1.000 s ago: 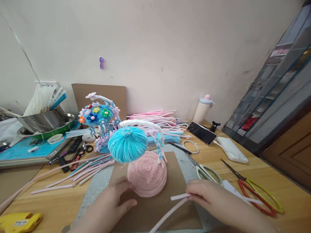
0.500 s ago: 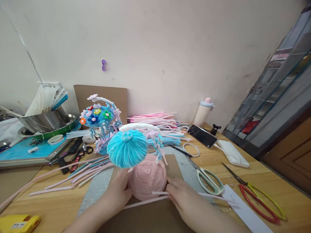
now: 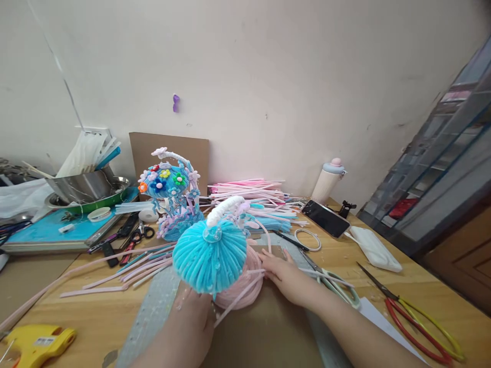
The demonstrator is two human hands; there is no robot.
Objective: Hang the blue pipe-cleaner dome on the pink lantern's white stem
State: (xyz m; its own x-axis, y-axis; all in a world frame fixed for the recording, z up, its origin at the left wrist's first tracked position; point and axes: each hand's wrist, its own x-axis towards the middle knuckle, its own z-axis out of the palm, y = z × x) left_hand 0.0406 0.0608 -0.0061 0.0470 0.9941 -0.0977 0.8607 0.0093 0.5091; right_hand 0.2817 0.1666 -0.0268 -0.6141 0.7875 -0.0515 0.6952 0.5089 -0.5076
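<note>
A round pink coil of fuzzy stems [image 3: 247, 291] rests on the brown board [image 3: 264, 332]. Over its left part hangs a turquoise fuzzy dome [image 3: 210, 258] on a white curved stem [image 3: 224, 208]. My right hand [image 3: 282, 271] is against the coil's right side, fingers spread, with loose pale pink stems passing by its fingers. At the coil's left, below the dome, is my left hand [image 3: 195, 312]; its fingers are mostly hidden by the dome. A pale stem runs across the coil's front toward that hand.
Green-handled scissors [image 3: 339, 289], red-and-yellow-handled scissors [image 3: 418, 327], a phone [image 3: 326, 218] and a white power bank [image 3: 378, 249] lie right. A yellow glue gun [image 3: 40, 341] is front left. Behind stand a flowered blue lamp-like piece [image 3: 166, 181], bundled stems [image 3: 249, 191] and a bottle [image 3: 327, 181].
The dome has swung lower and tilted toward me, covering more of the coil. My right hand has moved up along the coil's right side. The view has shifted slightly left.
</note>
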